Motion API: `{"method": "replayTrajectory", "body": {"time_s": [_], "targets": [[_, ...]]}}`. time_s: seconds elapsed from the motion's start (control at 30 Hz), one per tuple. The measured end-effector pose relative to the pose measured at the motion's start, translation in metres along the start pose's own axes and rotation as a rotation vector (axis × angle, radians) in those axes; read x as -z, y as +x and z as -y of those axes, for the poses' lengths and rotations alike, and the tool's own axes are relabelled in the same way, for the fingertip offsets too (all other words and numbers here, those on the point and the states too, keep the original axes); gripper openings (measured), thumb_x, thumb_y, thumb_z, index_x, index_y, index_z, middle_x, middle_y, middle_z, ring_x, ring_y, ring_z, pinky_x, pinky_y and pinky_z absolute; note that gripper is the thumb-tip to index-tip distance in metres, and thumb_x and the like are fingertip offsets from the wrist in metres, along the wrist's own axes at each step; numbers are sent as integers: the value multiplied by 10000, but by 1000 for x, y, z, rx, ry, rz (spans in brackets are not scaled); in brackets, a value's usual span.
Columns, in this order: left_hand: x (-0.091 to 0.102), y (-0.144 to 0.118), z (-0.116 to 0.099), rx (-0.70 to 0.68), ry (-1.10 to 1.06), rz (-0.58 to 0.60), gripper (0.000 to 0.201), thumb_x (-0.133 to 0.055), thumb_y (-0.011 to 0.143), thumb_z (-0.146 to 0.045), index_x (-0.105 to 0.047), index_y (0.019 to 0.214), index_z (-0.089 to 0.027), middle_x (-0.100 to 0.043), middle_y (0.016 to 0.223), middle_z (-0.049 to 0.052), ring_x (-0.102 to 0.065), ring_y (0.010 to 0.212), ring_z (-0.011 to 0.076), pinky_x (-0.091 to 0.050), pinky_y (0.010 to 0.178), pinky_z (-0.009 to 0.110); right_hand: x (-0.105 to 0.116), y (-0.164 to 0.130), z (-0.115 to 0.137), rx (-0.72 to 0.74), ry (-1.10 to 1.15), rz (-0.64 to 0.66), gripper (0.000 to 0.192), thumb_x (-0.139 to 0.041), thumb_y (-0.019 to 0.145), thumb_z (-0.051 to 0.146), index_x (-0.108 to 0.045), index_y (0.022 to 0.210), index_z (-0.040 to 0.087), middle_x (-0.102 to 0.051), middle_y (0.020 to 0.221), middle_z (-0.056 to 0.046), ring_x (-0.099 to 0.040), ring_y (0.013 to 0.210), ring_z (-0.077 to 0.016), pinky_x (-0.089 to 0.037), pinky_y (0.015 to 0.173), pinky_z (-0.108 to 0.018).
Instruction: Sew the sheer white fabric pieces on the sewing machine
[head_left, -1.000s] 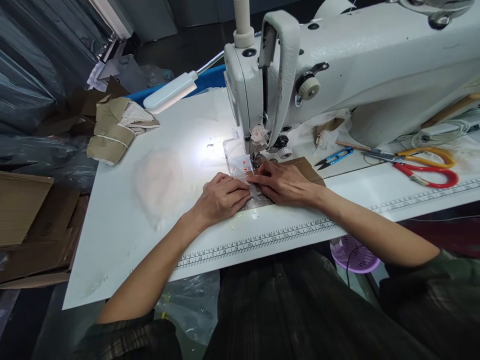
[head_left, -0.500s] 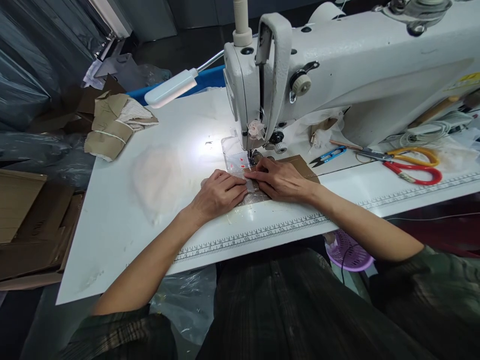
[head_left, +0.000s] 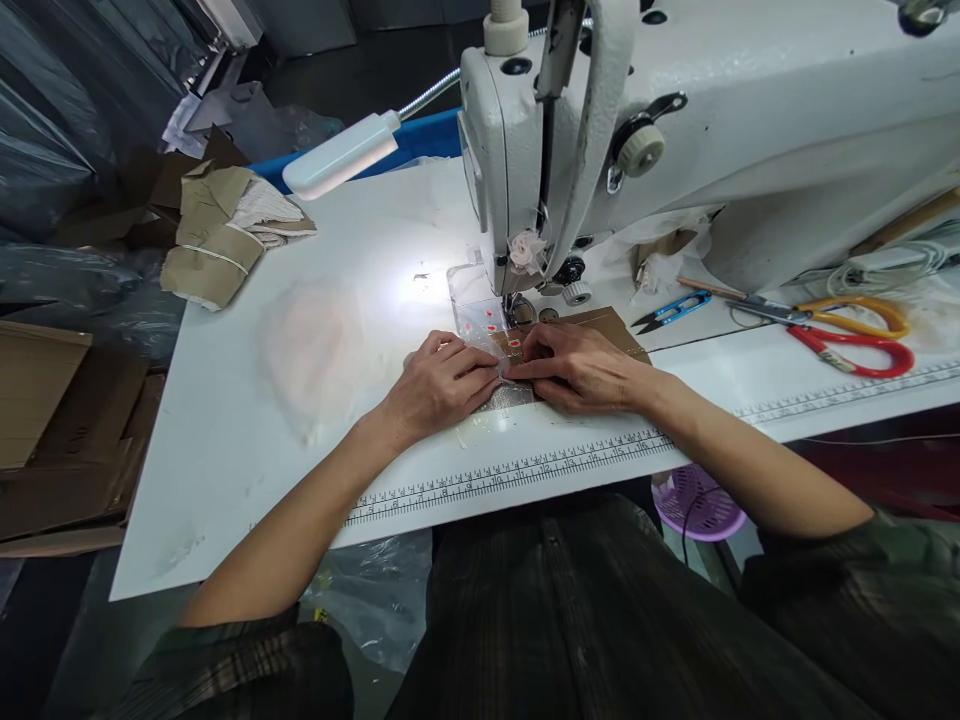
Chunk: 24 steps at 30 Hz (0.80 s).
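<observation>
A white sewing machine (head_left: 487, 170) stands before me, its needle and presser foot (head_left: 511, 308) just beyond my fingers. Below the foot, a sheer, pale piece of fabric (head_left: 511, 396) with small red spots lies on the machine bed. My left hand (head_left: 444, 385) rests palm down, fingers together and fingertips closed on the fabric's left side. From the right, my right hand (head_left: 589, 370) reaches in with its index finger stretched to the left fingertips, pinching at the same fabric. A flat brown piece (head_left: 611, 328) sits behind and partly under my right hand.
On the right lie blue thread snips (head_left: 675, 310) and scissors with red and yellow handles (head_left: 855, 340). A lamp (head_left: 345, 155) shines over the white table (head_left: 225, 480). A tied brown bundle (head_left: 214, 240) is at the back left. A printed ruler (head_left: 525, 468) runs along the front edge.
The view has moved closer to the machine, which now appears larger and farther right. My right fingers have shifted slightly toward me, and more of the red spots show near the presser foot.
</observation>
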<state>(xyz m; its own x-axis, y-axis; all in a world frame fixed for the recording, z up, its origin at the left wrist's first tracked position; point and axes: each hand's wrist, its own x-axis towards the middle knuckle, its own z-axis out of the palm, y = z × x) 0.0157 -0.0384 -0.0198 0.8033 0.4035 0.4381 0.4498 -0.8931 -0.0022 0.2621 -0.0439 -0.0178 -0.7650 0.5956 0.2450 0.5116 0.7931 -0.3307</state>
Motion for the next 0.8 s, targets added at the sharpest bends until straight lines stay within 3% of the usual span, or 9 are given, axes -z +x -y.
{"method": "replayTrajectory", "body": {"time_s": [0.17, 0.37, 0.57, 0.8], "targets": [[5, 1, 2, 29, -82, -10, 84, -618, 904, -251, -687, 927, -209, -740, 1016, 34, -662, 851, 174, -468, 815, 391, -2, 0, 1, -43, -9, 10, 379, -464, 894, 217, -714, 1171, 282, -632, 1055, -92, -565, 940, -221, -488, 807, -372], [8, 1, 4, 261, -154, -220, 118, -619, 889, -232, -671, 932, -136, -696, 932, 92, -640, 843, 179, -525, 730, 338, -4, -1, 4, -45, -18, -33, 371, -472, 891, 188, -721, 1159, 250, -627, 1047, -101, -565, 948, -232, -478, 846, -388], [-4, 2, 4, 172, -21, -62, 172, -555, 926, -245, -662, 1021, -148, -696, 1002, 99, -606, 824, 200, -476, 701, 373, -4, -1, 7, -34, -10, -58, 349, -487, 890, 176, -726, 1140, 219, -624, 1024, -112, -555, 933, -240, -475, 832, -394], [-5, 2, 5, 178, 14, 9, 234, -523, 946, -276, -625, 1132, -178, -672, 1105, 98, -572, 849, 203, -441, 732, 378, -4, -1, 7, -20, -19, -69, 324, -482, 899, 177, -723, 1112, 216, -609, 997, -106, -541, 925, -231, -467, 837, -387]]}}
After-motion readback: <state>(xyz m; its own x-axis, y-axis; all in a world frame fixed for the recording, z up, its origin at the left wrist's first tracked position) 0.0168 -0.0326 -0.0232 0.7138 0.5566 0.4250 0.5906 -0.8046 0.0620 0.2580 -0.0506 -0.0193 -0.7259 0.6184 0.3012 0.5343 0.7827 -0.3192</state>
